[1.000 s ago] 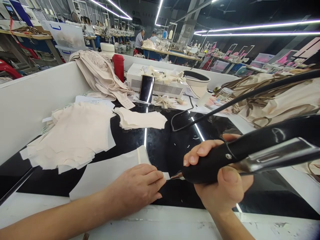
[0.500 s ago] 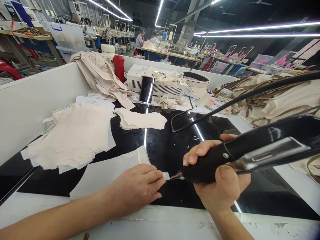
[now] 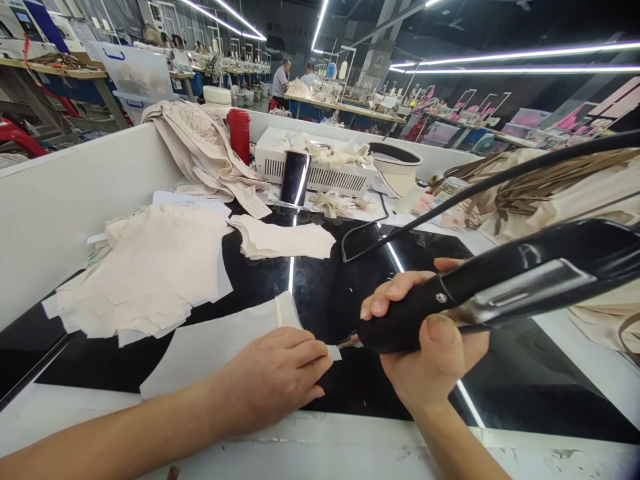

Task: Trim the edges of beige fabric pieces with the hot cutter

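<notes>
My left hand [image 3: 280,373] presses with bunched fingers on a pale fabric piece [image 3: 210,343], on the glossy black surface [image 3: 370,393]. A cream strip [image 3: 284,312] runs along the piece's right edge under my fingers. My right hand [image 3: 425,340] is wrapped round a black handheld tool [image 3: 480,287] with a metal lever and a cord. The tool's narrow metal tip touches or nearly touches the small white end of the fabric beside my left fingertips. What lies under the left fingers is hidden.
A stack of cream pieces [image 3: 145,267] lies left, a smaller stack [image 3: 285,239] behind the hands. Further back are a phone [image 3: 295,178], a red flask [image 3: 239,137], a white vented box [image 3: 273,153] and draped fabric [image 3: 200,143]. The cord [image 3: 450,197] arches at right.
My right hand and the tool have shifted slightly left, bringing the tip closer to the white end of the fabric. My left hand has hardly moved.
</notes>
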A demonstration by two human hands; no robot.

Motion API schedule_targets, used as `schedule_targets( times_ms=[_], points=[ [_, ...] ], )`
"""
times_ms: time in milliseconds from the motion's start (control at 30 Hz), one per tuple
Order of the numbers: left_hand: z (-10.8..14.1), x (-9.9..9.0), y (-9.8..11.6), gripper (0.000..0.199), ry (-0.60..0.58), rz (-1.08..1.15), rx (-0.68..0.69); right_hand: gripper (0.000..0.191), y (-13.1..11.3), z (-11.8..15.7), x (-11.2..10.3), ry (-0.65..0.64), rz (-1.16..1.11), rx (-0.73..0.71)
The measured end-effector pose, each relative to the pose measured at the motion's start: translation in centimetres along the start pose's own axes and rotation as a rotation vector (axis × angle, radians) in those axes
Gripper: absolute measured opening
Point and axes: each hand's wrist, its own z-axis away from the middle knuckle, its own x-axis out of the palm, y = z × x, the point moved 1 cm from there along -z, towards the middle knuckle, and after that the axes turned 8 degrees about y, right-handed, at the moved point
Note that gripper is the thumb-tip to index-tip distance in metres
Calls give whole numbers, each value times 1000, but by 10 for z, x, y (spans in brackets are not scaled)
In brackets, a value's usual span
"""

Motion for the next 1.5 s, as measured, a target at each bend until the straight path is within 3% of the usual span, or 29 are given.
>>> schedule_targets(
  times_ms=[200, 433, 1500],
  points=[
    [-1, -1, 0, 34, -9, -7, 3, 40, 2, 0, -4, -42, 38, -28],
    [-2, -3, -1, 34, 4, -7, 15, 42, -4, -1, -3, 13, 7, -10],
    [-2, -3, -2, 35, 11, 16, 7, 40, -6, 5, -6, -2, 47, 18]
  ],
)
